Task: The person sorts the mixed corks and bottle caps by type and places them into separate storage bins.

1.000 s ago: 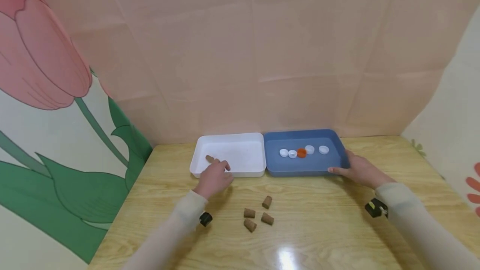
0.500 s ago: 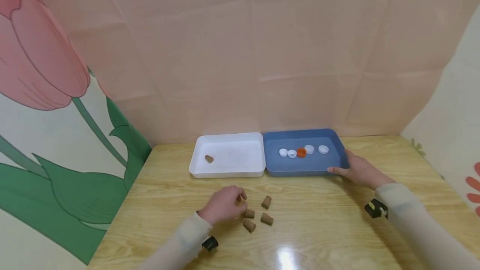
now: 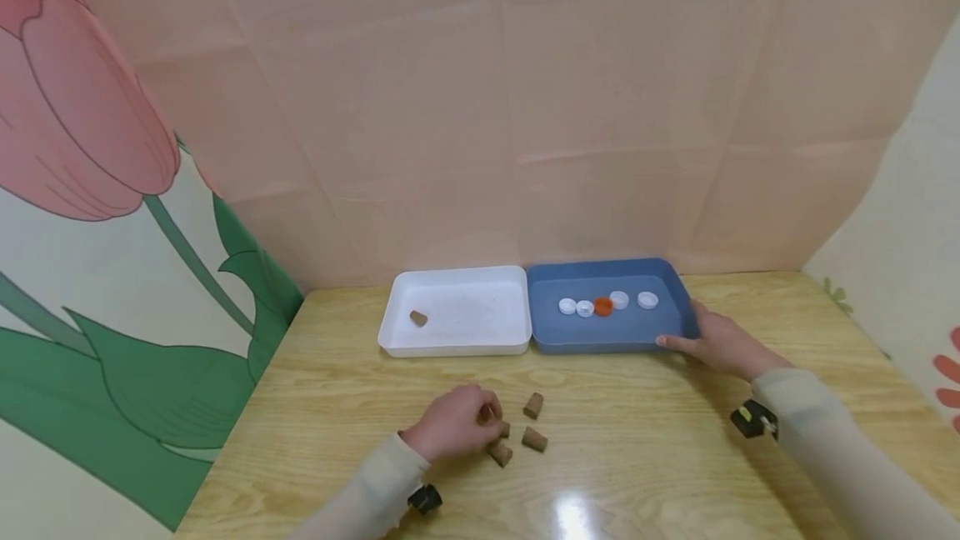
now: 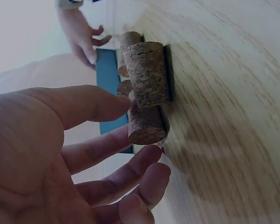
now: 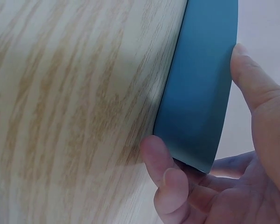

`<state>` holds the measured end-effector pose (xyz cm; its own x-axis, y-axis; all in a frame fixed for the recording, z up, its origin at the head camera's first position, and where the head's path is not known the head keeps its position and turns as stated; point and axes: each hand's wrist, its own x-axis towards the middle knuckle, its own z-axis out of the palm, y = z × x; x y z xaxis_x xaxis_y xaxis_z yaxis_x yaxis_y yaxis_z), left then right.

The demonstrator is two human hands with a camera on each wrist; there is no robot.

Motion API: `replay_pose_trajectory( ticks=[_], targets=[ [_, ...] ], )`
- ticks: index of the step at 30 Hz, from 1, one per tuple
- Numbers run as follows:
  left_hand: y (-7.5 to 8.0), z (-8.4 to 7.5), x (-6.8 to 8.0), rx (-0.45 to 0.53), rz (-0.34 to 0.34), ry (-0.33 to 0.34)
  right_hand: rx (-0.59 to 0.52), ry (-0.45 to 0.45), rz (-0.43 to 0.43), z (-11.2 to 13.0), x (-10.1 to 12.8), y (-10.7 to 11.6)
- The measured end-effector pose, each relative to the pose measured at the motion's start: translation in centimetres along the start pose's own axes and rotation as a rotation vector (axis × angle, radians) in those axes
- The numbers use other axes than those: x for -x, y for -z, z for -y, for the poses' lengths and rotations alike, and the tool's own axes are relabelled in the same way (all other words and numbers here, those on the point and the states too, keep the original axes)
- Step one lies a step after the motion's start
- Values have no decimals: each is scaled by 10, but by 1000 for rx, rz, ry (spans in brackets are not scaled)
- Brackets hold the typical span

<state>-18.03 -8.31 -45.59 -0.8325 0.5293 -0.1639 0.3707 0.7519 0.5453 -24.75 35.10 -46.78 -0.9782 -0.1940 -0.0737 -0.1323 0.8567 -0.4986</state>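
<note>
Several brown corks lie on the table in front of the trays. My left hand (image 3: pixel 459 421) is over the leftmost ones. In the left wrist view its thumb and fingers are spread around one cork (image 4: pixel 146 128), the thumb tip close to its side; a firm hold does not show. Another cork (image 4: pixel 147 74) lies right beside that one. A cork (image 3: pixel 535 405) and a further cork (image 3: pixel 535 439) lie to the right of the hand. My right hand (image 3: pixel 723 342) grips the right front corner of the blue tray (image 3: pixel 600 347), its thumb on the rim and its fingers around the end.
A white tray (image 3: pixel 453 350) stands against the blue tray's left side, with one cork (image 3: pixel 417 318) in it. The blue tray holds several white caps (image 3: pixel 647 300) and an orange cap (image 3: pixel 603 306). A pinkish sheet (image 3: pixel 480 107) hangs behind the wooden table (image 3: pixel 637 440).
My left hand has left a cork in the white tray and come back toward the front, down to the corks on the table. The right hand stays at the blue tray.
</note>
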Motion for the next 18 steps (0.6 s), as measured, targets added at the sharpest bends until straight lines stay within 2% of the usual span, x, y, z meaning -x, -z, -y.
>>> replay_pose_trajectory(
  ticks=[18],
  targets=[
    [-1, -2, -1, -47, 6, -1, 14, -5, 8, -2, -1, 0]
  ],
)
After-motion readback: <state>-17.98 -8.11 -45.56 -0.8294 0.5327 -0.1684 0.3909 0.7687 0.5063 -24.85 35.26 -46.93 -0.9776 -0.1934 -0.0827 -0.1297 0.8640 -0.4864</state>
